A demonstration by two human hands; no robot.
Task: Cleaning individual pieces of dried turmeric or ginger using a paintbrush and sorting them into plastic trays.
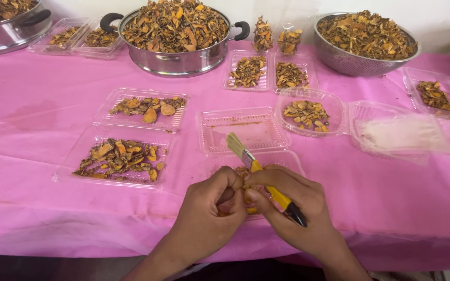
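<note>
Both hands meet at the near edge of the surface [37, 125], which is covered in pink cloth. The left hand [209, 208] has its grip curled tight, fingertips pinching a small orange dried piece [247, 196] that is mostly hidden between the two hands. The right hand [292, 205] presses against it, its grip closed around a yellow-handled brush [266, 179] whose pale bristles point up and away toward an open clear plastic tray [246, 130], almost bare inside. Just beyond the knuckles lies another clear tray [287, 158] holding a few pieces. To the left sit two trays of dried orange-brown slices [118, 156]. Farther back stand a steel pot [175, 36] and a steel colander [365, 39], both heaped with the same dried slices.
</note>
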